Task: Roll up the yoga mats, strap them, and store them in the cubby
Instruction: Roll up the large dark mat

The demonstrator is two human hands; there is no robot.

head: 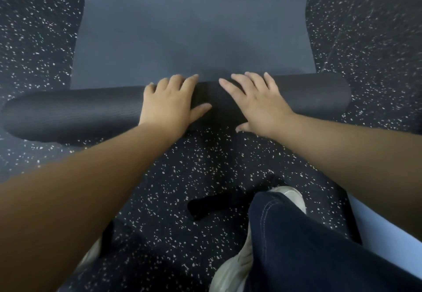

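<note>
Head view looks down on a dark yoga mat lying on the speckled floor, its near end already wound into a thick roll that runs across the picture from the left edge almost to the right. The unrolled part stretches away toward the top edge.

Both hands sit on top of the roll near its middle, close together but apart. The left hand lies flat with fingers spread and nearly straight, palm pressing down, thumb stretched along the near side of the roll. The right hand is much the same, fingers splayed over the crest, thumb tucked low at the roll's near side, touching or almost touching the floor. Neither hand clasps anything; they press and push with open palms.

The step in hand looks to be the rolling itself, with most of the mat's length not yet wound. To do it well, the palms should push forward evenly so both ends advance together; the left end of the roll seems to sit nearer than the right, though the wide lens may exaggerate this. Moving the hands further apart would give better control of the ends and keep the layers tight.

A dark strip lies on the floor near the person's shoe, possibly the strap, though it is too blurred to be sure. No cubby is in view.
</note>
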